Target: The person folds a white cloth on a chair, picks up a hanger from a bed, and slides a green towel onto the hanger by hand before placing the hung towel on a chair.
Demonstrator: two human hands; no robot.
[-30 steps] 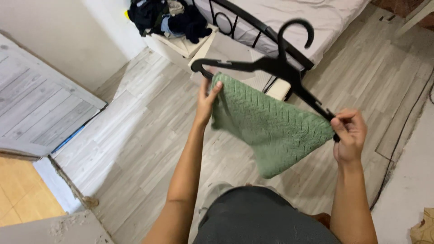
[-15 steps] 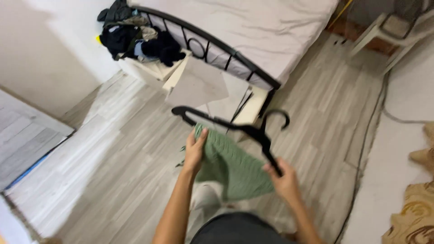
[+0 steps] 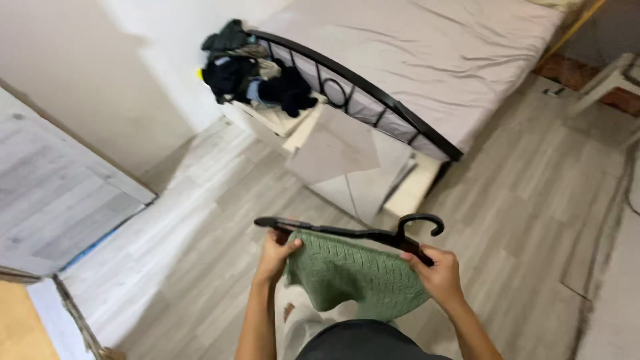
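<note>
A green knitted cloth (image 3: 350, 273) hangs over the bar of a black plastic hanger (image 3: 360, 233), held low in front of my body. My left hand (image 3: 275, 255) grips the cloth's left edge together with the hanger's left end. My right hand (image 3: 437, 273) pinches the cloth's right edge against the hanger's right arm, just below the hook (image 3: 420, 221). The hanger lies nearly level, hook pointing away from me.
A bed with a black metal frame (image 3: 373, 93) and a pale mattress (image 3: 440, 53) stands ahead. Dark clothes (image 3: 257, 70) are piled on a white box at its foot. Flat boards (image 3: 337, 150) lean against the frame. A white chair leg (image 3: 603, 83) is at right.
The hanger and cloth have dropped from a raised, tilted position to a low, nearly level one. My hands have come closer together, and the view has swung up toward the bed.
</note>
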